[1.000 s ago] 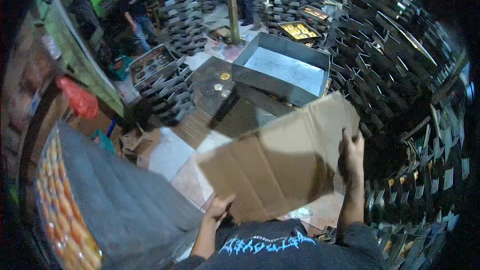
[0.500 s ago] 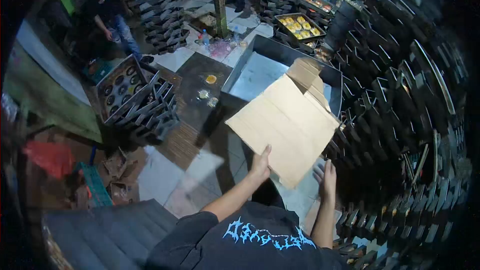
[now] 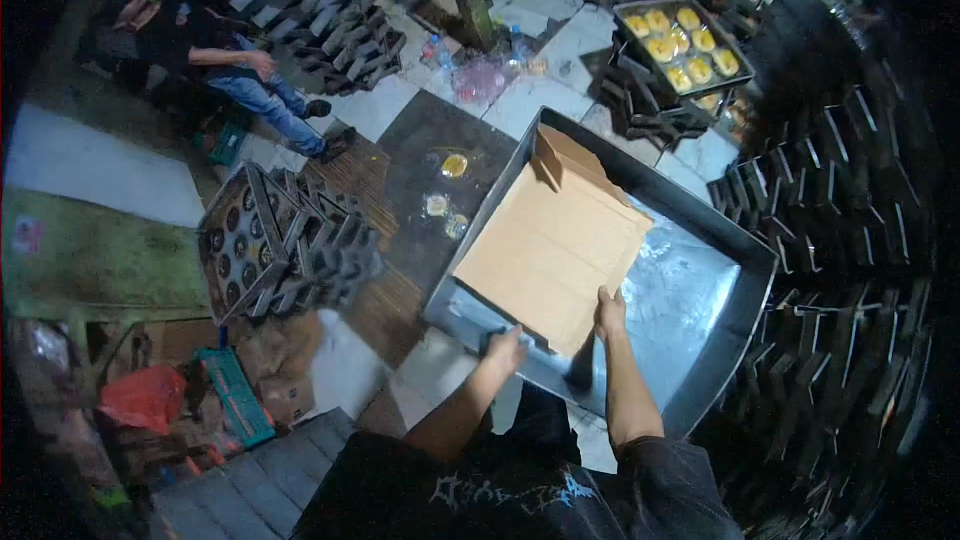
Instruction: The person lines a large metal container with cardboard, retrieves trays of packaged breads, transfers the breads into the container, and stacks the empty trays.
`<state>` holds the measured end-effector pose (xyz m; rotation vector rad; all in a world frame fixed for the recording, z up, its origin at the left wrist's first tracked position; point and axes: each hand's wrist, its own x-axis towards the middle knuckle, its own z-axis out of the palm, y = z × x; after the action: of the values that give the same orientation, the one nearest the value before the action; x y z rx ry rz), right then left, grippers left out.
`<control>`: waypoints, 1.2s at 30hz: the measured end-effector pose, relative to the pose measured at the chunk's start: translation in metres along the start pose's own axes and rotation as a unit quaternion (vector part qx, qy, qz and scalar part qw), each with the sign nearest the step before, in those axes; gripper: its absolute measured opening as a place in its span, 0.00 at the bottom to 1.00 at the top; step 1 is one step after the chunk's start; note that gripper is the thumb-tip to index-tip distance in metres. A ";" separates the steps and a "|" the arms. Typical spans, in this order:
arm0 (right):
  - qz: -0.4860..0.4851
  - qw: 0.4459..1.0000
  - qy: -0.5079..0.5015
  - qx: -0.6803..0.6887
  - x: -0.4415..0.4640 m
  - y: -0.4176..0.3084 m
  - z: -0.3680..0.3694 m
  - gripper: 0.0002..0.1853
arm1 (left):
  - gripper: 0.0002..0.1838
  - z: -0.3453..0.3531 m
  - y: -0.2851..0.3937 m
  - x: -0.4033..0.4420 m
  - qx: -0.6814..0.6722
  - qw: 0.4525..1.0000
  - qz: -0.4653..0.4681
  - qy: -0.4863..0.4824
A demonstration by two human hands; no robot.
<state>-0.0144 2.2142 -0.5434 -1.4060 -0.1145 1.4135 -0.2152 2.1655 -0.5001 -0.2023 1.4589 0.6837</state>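
Note:
A flat piece of brown cardboard (image 3: 560, 250) with a folded flap at its far edge lies slanted inside a large, deep metal tray (image 3: 705, 275). My right hand (image 3: 611, 316) grips the cardboard's right edge, thumb on top. At its near left edge is my left hand (image 3: 503, 350), closed with the thumb up, by the tray's near wall; its fingers are partly hidden. Bare shiny metal shows in the tray to the right of the cardboard.
Several stacked baking trays with round moulds (image 3: 240, 245) stand at left. A tray of yellow baked goods (image 3: 680, 45) sits at upper right. A person (image 3: 225, 70) is seated at upper left. A red plastic bag (image 3: 143, 400) and green crate (image 3: 235, 395) lie lower left; tall tray stacks (image 3: 820, 200) line the right.
The cardboard has gone from being held up over the tray's near side down into it. My right hand, earlier open beside the cardboard, now grips its edge. The person at left has sat down.

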 end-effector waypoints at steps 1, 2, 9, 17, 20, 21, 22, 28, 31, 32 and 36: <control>0.008 1.000 -0.001 -0.009 0.015 0.011 0.000 0.21 | 0.22 0.005 0.009 -0.010 0.103 0.990 0.000 0.099; 0.026 1.000 0.007 -0.006 0.024 0.020 -0.002 0.21 | 0.22 0.007 0.015 -0.014 0.109 0.987 -0.011 0.114; 0.023 0.967 -0.020 -0.255 0.006 0.063 -0.039 0.18 | 0.26 0.026 0.040 0.017 0.604 0.652 0.432 0.152; 0.022 0.937 -0.015 -0.349 0.020 0.125 -0.052 0.17 | 0.32 0.103 0.123 0.138 0.726 0.340 0.595 0.059; -0.006 0.882 -0.047 -0.469 0.024 0.115 -0.051 0.20 | 0.35 0.143 0.169 0.168 0.719 0.313 0.619 0.051; -0.016 0.884 -0.047 -0.466 0.023 0.116 -0.053 0.20 | 0.37 0.155 0.185 0.176 0.721 0.300 0.623 0.031; -0.026 0.885 -0.047 -0.463 0.024 0.119 -0.056 0.21 | 0.37 0.164 0.198 0.185 0.717 0.300 0.629 0.028; -0.022 0.883 -0.037 -0.468 0.017 0.086 -0.031 0.22 | 0.48 0.164 0.218 0.222 0.643 0.320 0.690 -0.089; 0.080 0.727 -0.008 -0.682 0.020 0.076 -0.025 0.23 | 0.49 0.164 0.219 0.228 0.652 0.338 0.672 -0.097; 0.081 0.726 -0.003 -0.683 0.022 0.077 -0.022 0.23 | 0.49 0.167 0.219 0.227 0.649 0.340 0.673 -0.101; 0.077 0.701 0.075 -0.705 0.013 0.088 -0.019 0.24 | 0.46 0.167 0.218 0.219 0.623 0.315 0.710 -0.091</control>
<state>-0.0479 2.1771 -0.6188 -2.7990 -1.2155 1.2588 -0.2001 2.4927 -0.6265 2.6098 1.1643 0.5468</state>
